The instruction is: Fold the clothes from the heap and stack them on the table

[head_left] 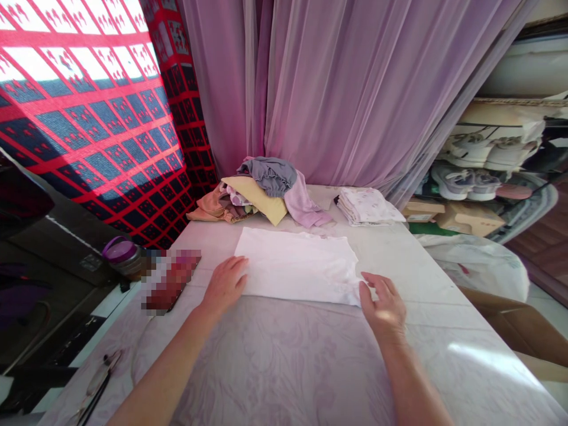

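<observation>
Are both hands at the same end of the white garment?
No, the left hand is at one end of the white garment, the right hand at the other.

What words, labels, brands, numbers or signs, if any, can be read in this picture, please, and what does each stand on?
None can be read.
Pale label on the dark panel at the left: too small and blurred.
Pixelated item on the table: any text is masked.
White cloth: no lettering visible.

White garment of matt cloth
</observation>
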Available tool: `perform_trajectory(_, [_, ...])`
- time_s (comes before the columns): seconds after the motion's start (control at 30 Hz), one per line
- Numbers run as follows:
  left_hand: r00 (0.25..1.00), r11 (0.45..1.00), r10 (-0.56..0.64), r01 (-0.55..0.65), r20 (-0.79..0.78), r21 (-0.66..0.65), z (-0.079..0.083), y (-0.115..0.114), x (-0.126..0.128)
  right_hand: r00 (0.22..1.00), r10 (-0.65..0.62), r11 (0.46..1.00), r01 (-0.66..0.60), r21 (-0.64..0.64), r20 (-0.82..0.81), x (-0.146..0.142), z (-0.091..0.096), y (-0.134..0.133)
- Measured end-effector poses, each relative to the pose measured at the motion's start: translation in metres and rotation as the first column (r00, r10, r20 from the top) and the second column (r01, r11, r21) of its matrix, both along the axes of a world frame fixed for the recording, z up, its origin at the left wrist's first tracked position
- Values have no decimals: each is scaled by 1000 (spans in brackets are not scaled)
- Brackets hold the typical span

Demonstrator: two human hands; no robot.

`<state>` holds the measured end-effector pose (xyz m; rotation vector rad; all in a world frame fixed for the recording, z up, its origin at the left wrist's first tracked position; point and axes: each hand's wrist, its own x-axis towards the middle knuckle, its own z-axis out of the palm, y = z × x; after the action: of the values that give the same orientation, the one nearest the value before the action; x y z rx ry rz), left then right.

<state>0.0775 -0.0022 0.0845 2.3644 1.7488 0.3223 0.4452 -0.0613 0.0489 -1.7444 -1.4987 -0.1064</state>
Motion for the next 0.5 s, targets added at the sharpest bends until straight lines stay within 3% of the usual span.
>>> perform_trajectory(0.07, [994,994,-106,106,-17,-27,-10,-1,14,982,170,985,-171,4,80,-17,7,-2])
perform_trajectory(0.13, [989,990,-136,133,-55,-57,-20,-2,24,928,342,938,-330,-106,145,-33,9,-2])
perform_trajectory(0.2, [989,992,-118,113,-89,-60,-28,-2,28,895,404,905,-361,-227,190,-40,5,-1])
perform_trajectory(0.37, [990,998,-44,37,-134,-58,-34,2,25,946,256,930,-185,-318,198,-30,-7,4])
perform_trajectory(0.5, [986,998,-45,37,-158,-56,-33,3,24,957,208,929,-129,-348,201,-27,-7,4])
